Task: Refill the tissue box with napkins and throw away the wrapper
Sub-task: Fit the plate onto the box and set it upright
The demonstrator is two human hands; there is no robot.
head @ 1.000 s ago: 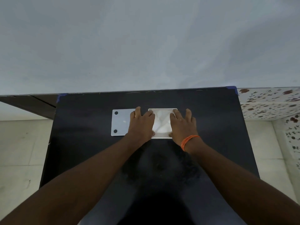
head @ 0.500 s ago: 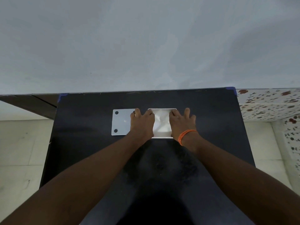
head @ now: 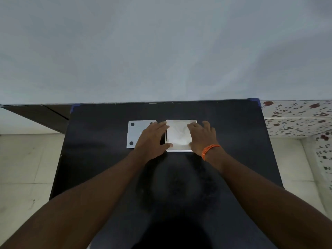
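Both grips flat, unclenched, left hand [head: 152, 139], right hand [head: 202, 137], one tissue box [head: 179, 135], one lid [head: 136, 134].

A black table [head: 100, 159] seen from above, set against a pale grey wall [head: 161, 47]. At the table's centre sits an open white tissue box [head: 179, 150] filled with white napkins [head: 177, 133]. Its flat lid [head: 135, 133], with dark round feet, lies at nine o'clock, just beside it. The left hand [head: 152, 139] rests spread at the box's left edge, overlapping the lid; the right hand [head: 202, 136], with an orange wrist thread [head: 209, 150], presses flat on the napkins.
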